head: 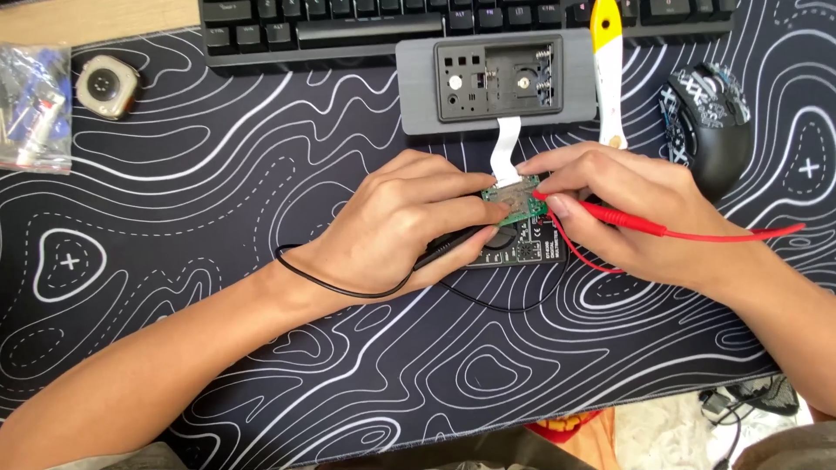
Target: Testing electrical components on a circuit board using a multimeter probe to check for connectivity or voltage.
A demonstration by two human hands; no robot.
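Observation:
My left hand (402, 226) grips a black test probe (453, 245), its tip resting on a small green circuit board (515, 198). My right hand (623, 209) pinches a red test probe (620, 218) against the same board, its red lead (740, 236) running off to the right. The board lies on top of a dark multimeter (522, 244), mostly hidden under both hands. A white flat ribbon cable (504, 146) joins the board to an opened grey device casing (496, 83) just beyond my fingers.
A black keyboard (348, 26) lies along the far edge of the patterned desk mat (218, 174). A black mouse (710, 122) sits at right, and a yellow-and-white pry tool (607, 70) lies beside the casing. A watch body (106, 85) and a plastic bag (33, 104) are far left.

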